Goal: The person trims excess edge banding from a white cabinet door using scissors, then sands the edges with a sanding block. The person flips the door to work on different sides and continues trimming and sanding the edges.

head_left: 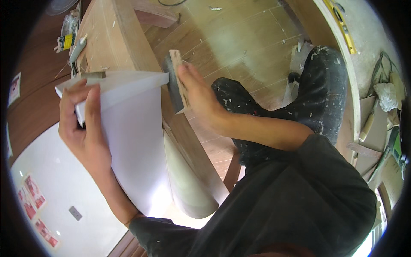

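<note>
A long white box-like piece (pixel 132 115) with a thick rim stands in front of me on a wooden bench. My left hand (pixel 85 128) holds its left corner, thumb and fingers bent around the rim. In my right hand (pixel 199 92) is a sanding block (pixel 178 81), a wooden block with a dark grey face. That face is upright and meets the right end of the white rim, or lies very near it. The fingertips lie along the back of the block. A small brownish block (pixel 93 74) sits on top of the white piece by my left fingers.
The bench (pixel 128 38) runs from upper left toward my lap, with a pale curved piece (pixel 186 180) beside it. A caulk tube (pixel 78 49) and a yellow-labelled container (pixel 66 42) lie at its far left. A yellow spirit level (pixel 342 28) and several tools are at right. Scraps dot the tiled floor (pixel 239 38).
</note>
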Action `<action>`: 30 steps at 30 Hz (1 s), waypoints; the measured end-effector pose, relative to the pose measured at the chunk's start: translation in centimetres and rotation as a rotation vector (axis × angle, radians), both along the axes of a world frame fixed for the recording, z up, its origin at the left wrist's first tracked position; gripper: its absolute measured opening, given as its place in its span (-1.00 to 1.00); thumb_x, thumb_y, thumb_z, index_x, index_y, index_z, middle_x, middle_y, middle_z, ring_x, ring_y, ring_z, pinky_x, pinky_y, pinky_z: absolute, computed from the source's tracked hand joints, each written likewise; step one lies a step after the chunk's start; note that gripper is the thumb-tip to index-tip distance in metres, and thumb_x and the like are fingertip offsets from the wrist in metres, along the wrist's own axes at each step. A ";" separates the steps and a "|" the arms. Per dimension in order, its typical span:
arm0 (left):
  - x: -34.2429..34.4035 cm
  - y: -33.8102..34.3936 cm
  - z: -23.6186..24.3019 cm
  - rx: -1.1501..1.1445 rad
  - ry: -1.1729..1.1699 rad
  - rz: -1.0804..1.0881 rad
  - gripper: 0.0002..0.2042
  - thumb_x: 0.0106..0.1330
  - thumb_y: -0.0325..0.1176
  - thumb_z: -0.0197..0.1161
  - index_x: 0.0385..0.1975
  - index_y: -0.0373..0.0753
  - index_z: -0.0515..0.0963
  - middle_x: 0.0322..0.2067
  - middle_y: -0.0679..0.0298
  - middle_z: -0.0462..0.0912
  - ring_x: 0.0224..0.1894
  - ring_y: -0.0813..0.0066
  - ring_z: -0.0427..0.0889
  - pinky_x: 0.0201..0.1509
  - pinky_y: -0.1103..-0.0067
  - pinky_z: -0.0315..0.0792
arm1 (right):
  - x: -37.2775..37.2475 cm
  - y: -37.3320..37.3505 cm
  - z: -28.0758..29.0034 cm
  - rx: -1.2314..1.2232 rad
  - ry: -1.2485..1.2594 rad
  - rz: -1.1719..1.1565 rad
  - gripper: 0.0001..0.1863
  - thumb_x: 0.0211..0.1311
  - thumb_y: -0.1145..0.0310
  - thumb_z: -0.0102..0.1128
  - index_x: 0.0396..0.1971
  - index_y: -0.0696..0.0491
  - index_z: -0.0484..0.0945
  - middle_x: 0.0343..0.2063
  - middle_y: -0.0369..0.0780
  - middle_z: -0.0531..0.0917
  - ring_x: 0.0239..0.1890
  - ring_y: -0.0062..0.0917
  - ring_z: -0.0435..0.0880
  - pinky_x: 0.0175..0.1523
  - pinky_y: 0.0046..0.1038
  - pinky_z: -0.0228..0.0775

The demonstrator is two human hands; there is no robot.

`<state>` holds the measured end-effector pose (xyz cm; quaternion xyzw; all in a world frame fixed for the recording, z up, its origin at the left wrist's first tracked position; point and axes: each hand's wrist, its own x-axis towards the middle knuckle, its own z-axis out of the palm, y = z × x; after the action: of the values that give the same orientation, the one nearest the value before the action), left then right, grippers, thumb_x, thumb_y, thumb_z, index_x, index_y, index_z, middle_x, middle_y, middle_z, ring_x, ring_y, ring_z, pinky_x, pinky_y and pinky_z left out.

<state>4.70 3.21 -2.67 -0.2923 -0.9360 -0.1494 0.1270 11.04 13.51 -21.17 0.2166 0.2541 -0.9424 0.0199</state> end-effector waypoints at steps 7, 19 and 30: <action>-0.7 -0.2 0.2 -0.101 -0.026 -0.019 -0.83 0.39 -0.40 0.14 -0.33 -0.35 0.62 -0.24 0.16 0.70 0.14 0.18 0.60 0.57 0.07 0.03 | -4.3 1.7 -2.9 -0.104 0.032 0.167 -0.37 0.63 -0.08 -0.18 0.44 0.06 0.23 0.33 -0.17 0.38 0.41 -0.48 0.26 0.47 -0.38 0.07; -0.1 -1.3 0.4 -0.065 0.024 0.081 -0.80 0.17 -0.21 0.06 -0.39 -0.15 0.55 -0.34 0.27 0.56 0.18 0.06 0.51 0.57 -0.20 -0.09 | -3.3 2.8 -6.5 0.066 0.320 0.001 -0.44 0.65 0.17 -0.18 0.45 0.18 0.11 0.16 -0.11 0.41 0.13 -0.53 0.38 0.29 -0.44 0.21; 0.7 -2.7 0.5 0.136 -0.034 0.100 -0.83 0.17 -0.21 0.11 -0.34 -0.12 0.53 -0.17 0.24 0.57 0.32 0.02 0.42 0.59 -0.18 -0.08 | -4.8 -0.2 -4.2 -0.240 0.267 0.193 -0.41 0.66 0.19 -0.34 0.46 0.29 0.00 0.28 0.01 0.29 0.29 -0.32 0.31 0.38 -0.30 0.11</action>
<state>5.40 0.52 -2.20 -0.2334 -0.9391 -0.2111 0.1377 6.23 13.30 -25.37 0.0604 0.1600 -0.9800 0.1017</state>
